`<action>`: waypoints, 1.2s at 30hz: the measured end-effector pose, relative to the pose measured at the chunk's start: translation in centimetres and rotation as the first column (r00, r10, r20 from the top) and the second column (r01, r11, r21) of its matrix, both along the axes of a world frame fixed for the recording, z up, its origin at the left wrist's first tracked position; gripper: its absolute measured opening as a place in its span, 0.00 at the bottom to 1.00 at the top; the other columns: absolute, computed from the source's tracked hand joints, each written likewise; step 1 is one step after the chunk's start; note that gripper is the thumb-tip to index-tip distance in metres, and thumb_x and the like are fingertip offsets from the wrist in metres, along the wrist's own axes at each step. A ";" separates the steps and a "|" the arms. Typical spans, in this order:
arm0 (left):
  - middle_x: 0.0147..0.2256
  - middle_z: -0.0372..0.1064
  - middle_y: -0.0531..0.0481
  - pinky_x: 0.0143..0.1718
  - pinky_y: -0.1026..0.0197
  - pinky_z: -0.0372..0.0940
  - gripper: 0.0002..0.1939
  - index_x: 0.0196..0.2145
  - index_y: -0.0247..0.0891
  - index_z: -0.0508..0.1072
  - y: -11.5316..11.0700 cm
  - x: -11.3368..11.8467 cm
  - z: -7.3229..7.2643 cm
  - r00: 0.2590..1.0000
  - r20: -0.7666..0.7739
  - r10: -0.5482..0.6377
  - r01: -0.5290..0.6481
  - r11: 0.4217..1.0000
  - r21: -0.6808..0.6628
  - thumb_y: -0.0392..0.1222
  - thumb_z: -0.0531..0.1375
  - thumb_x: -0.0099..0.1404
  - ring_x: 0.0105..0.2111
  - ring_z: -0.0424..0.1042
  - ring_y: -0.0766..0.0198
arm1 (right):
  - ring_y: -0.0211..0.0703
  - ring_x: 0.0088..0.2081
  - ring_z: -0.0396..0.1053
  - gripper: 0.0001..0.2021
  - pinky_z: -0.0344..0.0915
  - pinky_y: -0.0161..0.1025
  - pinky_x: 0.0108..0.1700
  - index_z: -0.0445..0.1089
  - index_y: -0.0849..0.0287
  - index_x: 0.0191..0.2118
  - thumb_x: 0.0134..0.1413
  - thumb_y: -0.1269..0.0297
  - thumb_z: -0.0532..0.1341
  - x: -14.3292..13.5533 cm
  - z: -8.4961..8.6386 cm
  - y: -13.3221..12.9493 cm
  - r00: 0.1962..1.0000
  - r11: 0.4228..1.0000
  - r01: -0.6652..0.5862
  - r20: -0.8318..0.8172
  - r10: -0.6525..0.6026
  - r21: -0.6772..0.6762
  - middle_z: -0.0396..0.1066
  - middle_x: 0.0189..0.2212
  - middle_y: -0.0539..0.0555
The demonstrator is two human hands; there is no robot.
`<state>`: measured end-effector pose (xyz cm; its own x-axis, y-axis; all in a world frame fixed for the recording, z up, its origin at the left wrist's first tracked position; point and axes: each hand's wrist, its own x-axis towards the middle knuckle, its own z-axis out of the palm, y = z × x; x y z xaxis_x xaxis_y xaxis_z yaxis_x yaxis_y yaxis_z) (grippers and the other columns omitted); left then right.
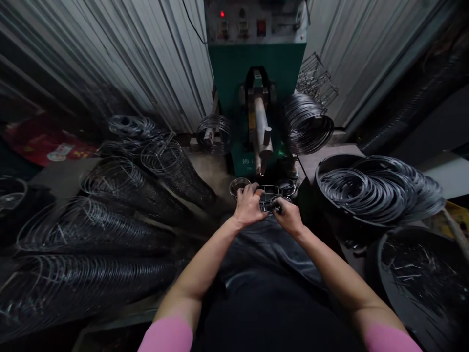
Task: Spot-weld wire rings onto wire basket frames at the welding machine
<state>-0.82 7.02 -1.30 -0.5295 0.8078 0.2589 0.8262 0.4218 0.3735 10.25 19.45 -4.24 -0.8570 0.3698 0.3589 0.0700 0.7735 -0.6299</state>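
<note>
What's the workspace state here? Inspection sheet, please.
Surface: dark bench, mostly covered.
Job's things: small wire frame held before the green welding machine.
Clutter: tubs of wire rings, tub of short wire pieces, rows of wire baskets.
Grippers: left hand and right hand both grip the frame.
Cables: black cable on the wall.
Surroundings: corrugated metal walls.

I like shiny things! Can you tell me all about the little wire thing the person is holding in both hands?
The wire frame is small and made of thin, shiny, silver-looking metal wire bent into a rounded outline with straight bars across it. It lies roughly flat, just in front of the green machine. The left hand grips its left side and the right hand pinches its right side. Its finer details are too small to tell.
</note>
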 end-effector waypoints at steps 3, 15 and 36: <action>0.53 0.57 0.40 0.52 0.46 0.52 0.32 0.46 0.37 0.66 0.1 0.1 -0.3 0.999 0.052 -0.011 0.011 1.000 0.001 0.43 0.66 0.41 0.54 0.55 0.47 | 0.43 0.31 0.69 0.08 0.62 0.35 0.32 0.68 0.57 0.33 0.43 0.71 0.56 -0.1 -0.2 -0.1 0.999 1.000 0.004 0.032 -0.005 0.028 0.72 0.30 0.52; 0.53 0.57 0.42 0.54 0.49 0.53 0.33 0.46 0.38 0.67 -0.3 -1.0 0.2 0.993 0.116 0.014 -0.021 0.998 0.063 0.44 0.68 0.40 0.55 0.56 0.49 | 0.44 0.40 0.71 0.11 0.66 0.40 0.44 0.72 0.58 0.39 0.54 0.66 0.54 -0.5 1.2 2.0 0.955 0.933 -0.274 0.046 0.292 -0.232 0.73 0.36 0.55; 0.52 0.57 0.41 0.56 0.50 0.56 0.35 0.45 0.36 0.67 -0.1 -4.4 -0.9 0.978 0.208 -0.015 -0.018 0.988 0.156 0.45 0.70 0.38 0.54 0.58 0.50 | 0.41 0.34 0.71 0.07 0.67 0.36 0.35 0.71 0.58 0.36 0.53 0.71 0.57 -3.0 1.3 2.8 0.906 0.906 -0.424 -0.016 0.424 0.012 0.72 0.31 0.55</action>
<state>-5.22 6.90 -2.21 -0.5859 0.7655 0.2659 0.7230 0.3456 0.5982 7.21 22.24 -2.92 -0.9258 -0.0295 0.3768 -0.2764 0.7327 -0.6219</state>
